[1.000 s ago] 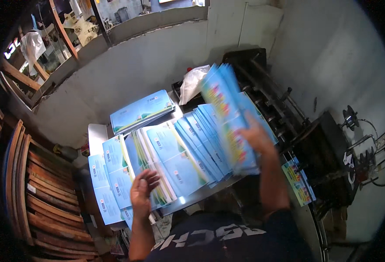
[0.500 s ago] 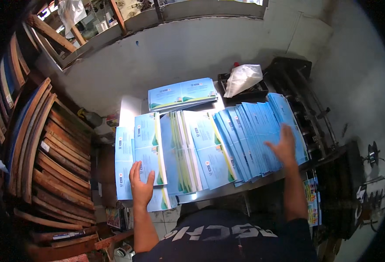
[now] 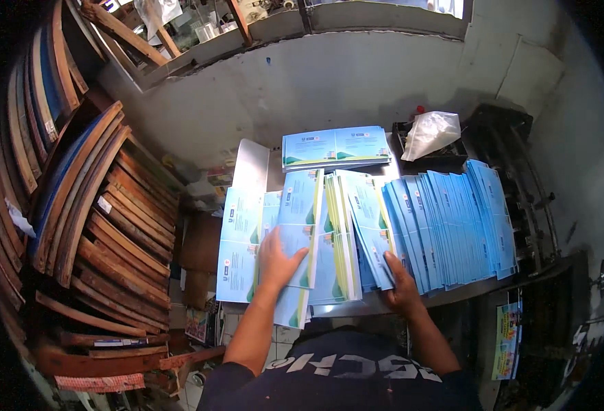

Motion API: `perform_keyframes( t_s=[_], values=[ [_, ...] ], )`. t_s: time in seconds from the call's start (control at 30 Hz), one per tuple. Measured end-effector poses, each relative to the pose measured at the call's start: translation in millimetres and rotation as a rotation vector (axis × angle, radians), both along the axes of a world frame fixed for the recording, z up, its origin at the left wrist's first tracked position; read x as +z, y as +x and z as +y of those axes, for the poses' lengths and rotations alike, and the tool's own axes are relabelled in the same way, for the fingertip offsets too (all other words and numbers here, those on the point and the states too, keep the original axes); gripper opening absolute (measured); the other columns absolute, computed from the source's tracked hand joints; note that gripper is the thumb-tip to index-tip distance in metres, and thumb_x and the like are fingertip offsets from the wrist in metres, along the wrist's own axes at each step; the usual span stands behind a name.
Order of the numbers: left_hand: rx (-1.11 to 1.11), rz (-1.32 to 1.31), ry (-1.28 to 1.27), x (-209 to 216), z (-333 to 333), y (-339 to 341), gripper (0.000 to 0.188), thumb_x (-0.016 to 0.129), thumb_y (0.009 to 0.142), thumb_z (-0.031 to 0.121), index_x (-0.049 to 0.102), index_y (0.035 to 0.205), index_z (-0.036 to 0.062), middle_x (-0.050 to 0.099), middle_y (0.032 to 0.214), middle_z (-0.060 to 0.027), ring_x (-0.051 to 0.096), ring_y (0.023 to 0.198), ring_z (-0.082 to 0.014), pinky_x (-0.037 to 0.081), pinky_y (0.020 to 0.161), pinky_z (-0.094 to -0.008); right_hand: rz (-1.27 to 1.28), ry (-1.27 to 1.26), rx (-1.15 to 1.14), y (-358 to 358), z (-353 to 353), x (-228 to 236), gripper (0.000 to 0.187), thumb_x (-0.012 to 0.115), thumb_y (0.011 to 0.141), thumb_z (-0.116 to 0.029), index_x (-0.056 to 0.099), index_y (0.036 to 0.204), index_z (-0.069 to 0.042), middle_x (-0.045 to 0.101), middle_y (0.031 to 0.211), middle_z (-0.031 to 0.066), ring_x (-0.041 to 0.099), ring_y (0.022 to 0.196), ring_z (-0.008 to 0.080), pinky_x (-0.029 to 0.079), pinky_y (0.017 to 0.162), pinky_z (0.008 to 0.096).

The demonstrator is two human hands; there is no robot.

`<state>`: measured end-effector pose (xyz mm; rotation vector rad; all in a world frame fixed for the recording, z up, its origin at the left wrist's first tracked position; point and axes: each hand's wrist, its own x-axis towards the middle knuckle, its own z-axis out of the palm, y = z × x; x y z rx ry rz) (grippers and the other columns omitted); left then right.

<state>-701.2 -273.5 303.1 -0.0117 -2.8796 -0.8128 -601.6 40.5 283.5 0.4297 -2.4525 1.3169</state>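
Blue printed sheets with green hill pictures cover the table in overlapping piles. My left hand [image 3: 276,262] lies open, thumb spread, on a sheet [image 3: 298,216] left of the middle. At the near edge of a printed sheet [image 3: 369,219], right of the middle, my right hand [image 3: 400,286] has its thumb on top and its fingers curled out of sight below. Between the hands several yellow-edged sheets [image 3: 340,253] overlap in a narrow band. A long fanned row of blue sheets [image 3: 452,226] spreads to the right. More sheets [image 3: 237,236] lie at the far left.
A neat stack of the same sheets [image 3: 336,148] sits at the back. Beside it stands a black tray [image 3: 446,156] with a white plastic bag [image 3: 430,137] on it. Wooden frames [image 3: 120,240] fill racks at left. Dark machinery [image 3: 531,205] borders the table on the right.
My right hand has come left and down from the fanned row to the near edge of a sheet by the middle. My left hand has slid farther onto the left sheets. The view has shifted left.
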Motion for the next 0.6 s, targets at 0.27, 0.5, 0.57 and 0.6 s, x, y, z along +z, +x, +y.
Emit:
perform_keyframes(
  t_s=[0.27, 0.5, 0.57, 0.6],
  values=[
    [0.139, -0.386, 0.739, 9, -3, -25, 0.094, 0.083, 0.075, 0.024, 0.027, 0.144, -0.0060, 0.063, 0.103, -0.0175, 0.063, 0.080, -0.0188, 0.052, 0.069, -0.0309, -0.208, -0.967, -0.427, -6, -8, -7, 0.031, 0.058, 0.098, -0.021, 0.062, 0.115, 0.004, 0.067, 0.111, 0.0101, 0.061, 0.096, 0.0197, 0.048, 0.083, 0.0336],
    [0.038, -0.431, 0.633, 2, 12, -7, 0.072, 0.080, 0.080, 0.028, 0.047, 0.130, -0.0113, 0.064, 0.086, -0.0057, 0.058, 0.072, -0.0112, 0.048, 0.065, -0.0244, -0.229, -0.765, -0.367, -3, 3, 6, 0.018, 0.061, 0.095, -0.011, 0.064, 0.106, 0.003, 0.066, 0.105, 0.0070, 0.061, 0.096, 0.0167, 0.047, 0.086, 0.0311],
    [-0.016, -0.294, 0.501, -3, 24, 0, 0.071, 0.080, 0.080, 0.029, 0.048, 0.129, -0.0118, 0.064, 0.088, -0.0075, 0.059, 0.074, -0.0119, 0.050, 0.068, -0.0258, -0.365, -0.830, -0.422, 0, 3, 6, 0.018, 0.064, 0.093, -0.009, 0.064, 0.107, 0.002, 0.067, 0.102, 0.0058, 0.062, 0.090, 0.0152, 0.048, 0.081, 0.0302],
    [-0.004, -0.290, 0.466, -4, 29, 4, 0.075, 0.079, 0.076, 0.038, 0.052, 0.128, -0.0096, 0.067, 0.096, -0.0162, 0.064, 0.089, -0.0224, 0.052, 0.076, -0.0337, -0.363, -0.826, -0.425, 0, 3, 8, 0.018, 0.064, 0.093, -0.009, 0.064, 0.107, 0.002, 0.067, 0.102, 0.0058, 0.062, 0.090, 0.0152, 0.048, 0.081, 0.0302]
  ],
)
